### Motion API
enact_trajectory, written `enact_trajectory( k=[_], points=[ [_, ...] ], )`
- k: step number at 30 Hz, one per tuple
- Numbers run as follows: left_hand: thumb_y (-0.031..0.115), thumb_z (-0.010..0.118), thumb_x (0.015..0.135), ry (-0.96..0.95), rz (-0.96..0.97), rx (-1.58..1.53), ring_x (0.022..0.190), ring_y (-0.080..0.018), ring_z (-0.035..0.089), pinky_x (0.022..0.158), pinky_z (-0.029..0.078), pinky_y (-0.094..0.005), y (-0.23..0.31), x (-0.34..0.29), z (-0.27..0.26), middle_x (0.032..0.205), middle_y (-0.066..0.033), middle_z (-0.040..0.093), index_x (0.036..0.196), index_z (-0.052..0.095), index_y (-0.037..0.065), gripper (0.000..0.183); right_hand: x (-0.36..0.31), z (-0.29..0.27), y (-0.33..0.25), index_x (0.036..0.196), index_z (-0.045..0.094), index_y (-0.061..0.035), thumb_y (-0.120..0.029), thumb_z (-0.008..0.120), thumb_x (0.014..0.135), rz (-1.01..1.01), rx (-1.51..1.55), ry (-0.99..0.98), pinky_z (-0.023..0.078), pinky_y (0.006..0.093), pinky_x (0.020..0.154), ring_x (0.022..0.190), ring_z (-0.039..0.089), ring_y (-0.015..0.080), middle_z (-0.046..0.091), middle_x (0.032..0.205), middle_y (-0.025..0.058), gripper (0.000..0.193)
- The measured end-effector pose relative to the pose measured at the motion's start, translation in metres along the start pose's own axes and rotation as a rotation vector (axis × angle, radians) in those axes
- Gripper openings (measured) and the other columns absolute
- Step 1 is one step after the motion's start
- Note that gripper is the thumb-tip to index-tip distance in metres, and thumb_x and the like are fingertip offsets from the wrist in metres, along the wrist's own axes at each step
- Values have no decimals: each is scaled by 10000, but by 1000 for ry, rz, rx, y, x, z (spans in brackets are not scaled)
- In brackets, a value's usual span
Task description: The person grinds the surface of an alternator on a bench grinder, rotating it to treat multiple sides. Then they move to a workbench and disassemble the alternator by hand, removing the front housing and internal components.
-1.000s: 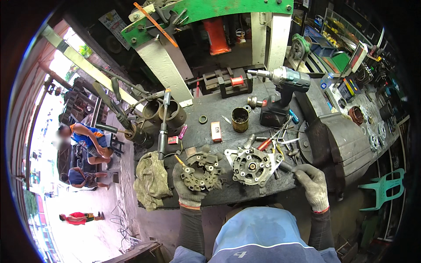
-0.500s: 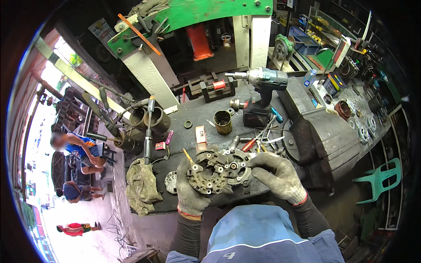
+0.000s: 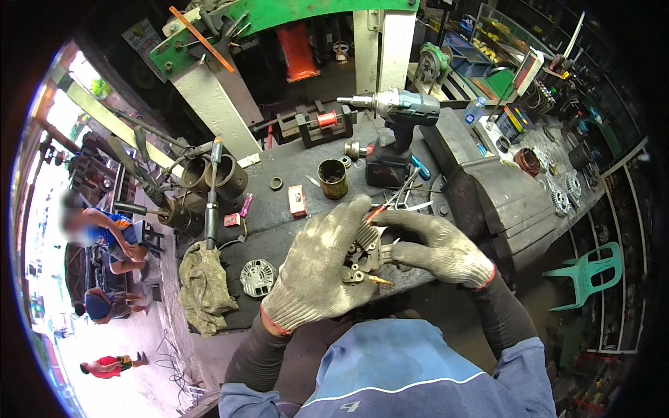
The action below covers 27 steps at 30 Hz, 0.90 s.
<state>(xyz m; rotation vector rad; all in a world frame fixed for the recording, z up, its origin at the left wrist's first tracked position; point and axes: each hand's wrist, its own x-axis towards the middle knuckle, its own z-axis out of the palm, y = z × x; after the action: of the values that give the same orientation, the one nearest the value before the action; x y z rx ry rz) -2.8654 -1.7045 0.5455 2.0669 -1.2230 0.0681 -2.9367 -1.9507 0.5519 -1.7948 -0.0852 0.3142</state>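
Note:
Both my hands wear grey knit gloves with red cuffs. My left hand grips a finned metal alternator rectifier from the left, its palm and fingers covering much of it. A brass-coloured stud sticks out on the near side. My right hand closes on the far right edge of the same part, thumb and fingers bent around it. Left of my left hand, a round slotted alternator cover lies on the dark workbench. What lies beneath my hands is hidden.
A cordless impact wrench stands beyond my hands, near a grimy can and several hand tools. A white-and-red box, a cloth and metal cylinders sit leftward. A green chair stands right; people are at far left.
The alternator rectifier has been turned over, its stud now pointing right. My left hand has moved over it, and my right hand has closed in on it. The view has shifted slightly.

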Motion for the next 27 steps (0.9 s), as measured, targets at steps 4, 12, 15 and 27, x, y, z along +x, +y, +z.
enact_trajectory(
  k=[4,12,15,27],
  points=[
    [245,921,669,15,51,30,1166,-442,644,994,528,-531,-2,12,13,1339,-258,609,1549,418,-28,1050,17,11,10,1464,605,3,-247,779,991,151,172,66,564,308,940,1053,671,130,727,1191,96,563],
    [279,972,706,280,-244,-497,1489,-281,491,1249,372,-408,-33,-26,10,1617,-183,498,1674,286,-45,1230,20,4,38,1378,658,62,-230,727,1023,5,350,246,586,316,957,1088,719,166,758,1221,132,465],
    [317,835,904,258,-507,-563,1450,-283,526,1226,404,-401,-77,-53,6,1587,-165,534,1641,356,-51,953,3,-10,53,1427,605,91,-197,660,1043,-11,434,400,606,308,943,1061,734,170,744,1250,155,483],
    [123,658,1038,359,-734,-1234,1074,-163,710,979,558,-289,-157,-39,117,1182,-109,765,1266,726,-16,276,-27,-7,94,1479,559,99,-117,610,1063,-119,735,569,498,195,726,854,632,57,746,1201,104,472]
  ],
)
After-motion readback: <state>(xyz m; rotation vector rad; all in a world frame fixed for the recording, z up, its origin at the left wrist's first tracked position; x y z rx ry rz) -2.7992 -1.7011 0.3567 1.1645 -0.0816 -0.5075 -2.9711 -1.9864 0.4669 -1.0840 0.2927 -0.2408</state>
